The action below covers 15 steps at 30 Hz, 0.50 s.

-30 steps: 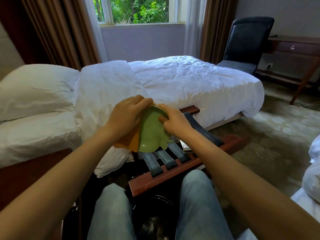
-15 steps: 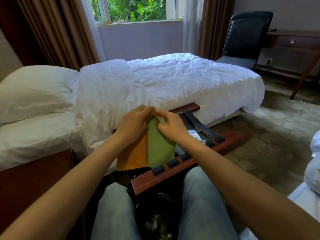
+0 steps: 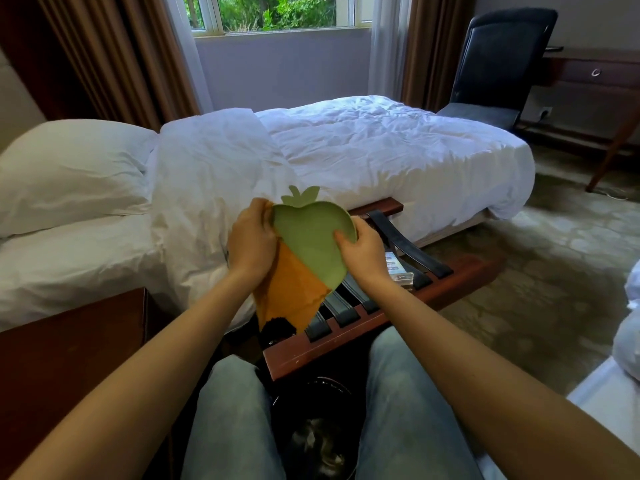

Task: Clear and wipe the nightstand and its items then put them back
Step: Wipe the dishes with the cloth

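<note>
A green strawberry-shaped dish point(image 3: 310, 237) is held up in front of me, its hollow side facing me and its leafy top pointing up. My right hand point(image 3: 362, 252) grips its right rim, thumb inside the hollow. My left hand point(image 3: 251, 237) holds an orange cloth point(image 3: 292, 296) against the dish's left edge and back. The cloth hangs down below the dish. The dark wooden nightstand point(image 3: 69, 358) shows at lower left, its top bare in view.
A wooden luggage rack point(image 3: 381, 317) with black straps stands before my knees, small packets point(image 3: 398, 268) lying on it. Behind it is a white bed point(image 3: 381, 150) with a pillow point(image 3: 69, 168). A dark bin point(image 3: 315, 434) sits between my legs. A chair point(image 3: 498, 64) and desk point(image 3: 595, 74) stand far right.
The dish has been turned over and rotated: its leafy top now points up and its hollow faces me. Both hands shifted their grip; the cloth hangs lower.
</note>
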Each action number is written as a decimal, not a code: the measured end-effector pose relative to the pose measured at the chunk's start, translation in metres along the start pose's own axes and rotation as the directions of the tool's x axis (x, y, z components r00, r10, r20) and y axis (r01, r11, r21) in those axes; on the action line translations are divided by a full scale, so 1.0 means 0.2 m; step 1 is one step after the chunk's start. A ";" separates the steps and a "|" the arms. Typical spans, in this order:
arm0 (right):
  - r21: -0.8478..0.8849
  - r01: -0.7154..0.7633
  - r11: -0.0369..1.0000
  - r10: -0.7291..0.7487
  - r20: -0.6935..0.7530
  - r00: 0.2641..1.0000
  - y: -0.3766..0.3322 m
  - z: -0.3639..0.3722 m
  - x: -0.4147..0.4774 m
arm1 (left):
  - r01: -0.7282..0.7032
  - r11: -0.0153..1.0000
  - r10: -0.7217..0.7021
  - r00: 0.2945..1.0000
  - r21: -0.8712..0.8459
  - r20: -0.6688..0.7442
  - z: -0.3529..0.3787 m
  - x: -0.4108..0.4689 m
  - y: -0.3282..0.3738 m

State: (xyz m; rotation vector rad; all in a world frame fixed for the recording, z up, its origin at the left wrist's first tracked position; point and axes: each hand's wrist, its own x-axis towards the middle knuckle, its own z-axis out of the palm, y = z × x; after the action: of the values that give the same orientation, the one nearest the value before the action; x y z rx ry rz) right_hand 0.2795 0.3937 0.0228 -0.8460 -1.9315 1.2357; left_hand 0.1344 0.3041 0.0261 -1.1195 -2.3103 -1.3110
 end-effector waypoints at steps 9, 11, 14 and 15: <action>-0.324 0.239 0.916 -0.225 0.080 0.971 -0.15 -0.07 0.13 | -0.140 0.977 0.112 0.978 -0.161 -0.175 -0.01 -0.07 0.00; -0.459 0.264 0.849 -0.242 0.107 0.964 -0.16 -0.08 0.13 | -0.023 0.958 -0.083 0.932 -0.285 -0.353 -0.04 -0.06 0.01; -0.580 0.283 0.764 -0.233 0.162 0.959 -0.11 -0.07 0.12 | -0.049 0.923 -0.134 0.889 -0.383 -0.437 -0.08 -0.04 0.01; -0.565 0.283 0.775 -0.221 0.178 0.959 -0.10 -0.04 0.10 | -0.175 0.911 0.023 0.927 -0.375 -0.375 -0.08 -0.04 0.02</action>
State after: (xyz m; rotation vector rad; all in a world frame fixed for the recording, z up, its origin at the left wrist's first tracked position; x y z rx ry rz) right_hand 0.2716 0.4079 0.0481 -0.7839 -2.4698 0.5160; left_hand 0.1409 0.2881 0.0324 -0.9812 -1.7380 -1.8310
